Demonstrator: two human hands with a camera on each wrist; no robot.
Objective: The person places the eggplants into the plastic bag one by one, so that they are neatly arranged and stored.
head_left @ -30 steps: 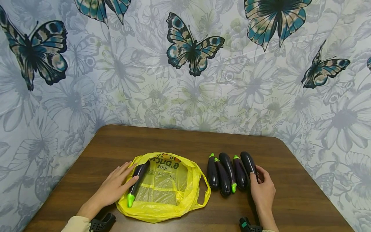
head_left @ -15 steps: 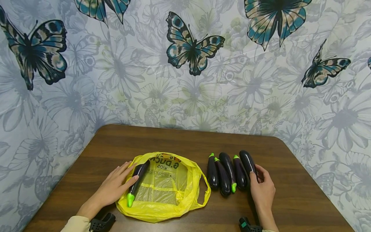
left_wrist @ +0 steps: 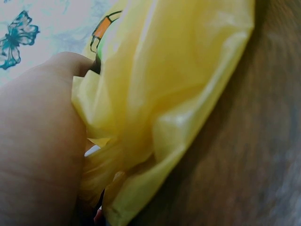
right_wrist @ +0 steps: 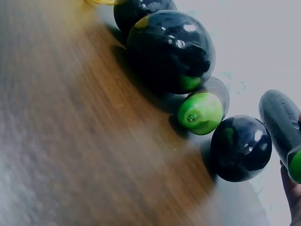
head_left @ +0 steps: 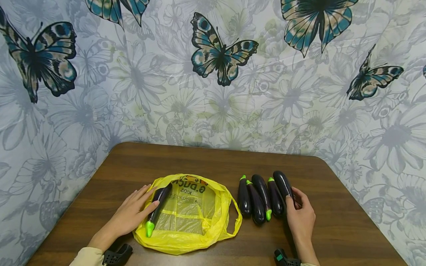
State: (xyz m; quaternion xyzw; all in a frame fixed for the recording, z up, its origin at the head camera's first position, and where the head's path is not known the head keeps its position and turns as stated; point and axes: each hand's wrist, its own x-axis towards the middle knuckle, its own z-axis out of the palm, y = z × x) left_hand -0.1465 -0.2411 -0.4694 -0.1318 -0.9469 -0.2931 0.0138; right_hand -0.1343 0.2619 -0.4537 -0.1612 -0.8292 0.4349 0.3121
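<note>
Butterfly wallpaper behind the desk (head_left: 213, 162); my left hand (head_left: 133, 212) steadies the bagged eggplant (head_left: 156, 208), straight-fingered; my right hand (head_left: 301, 218) grips the outermost eggplant (head_left: 283, 186), lifting looks next

Plastic bag (head_left: 193, 218) lies flat on the near left part of the table (head_left: 213, 162). One eggplant (head_left: 157, 207) lies on the bag's left edge, stem end toward the person. Left hand (head_left: 131, 212) sits just left of it, fingers touching it. Right of the bag, a row of five eggplants (head_left: 263, 199) lies side by side on the table, touching each other, lengthwise front to back. Rightmost eggplant (head_left: 283, 186) sits slightly farther back. Right hand (head_left: 301, 218) is at the row's right end, fingers around the rightmost one. Wall covering (head_left: 213, 74) stands behind and beside the table.
</note>
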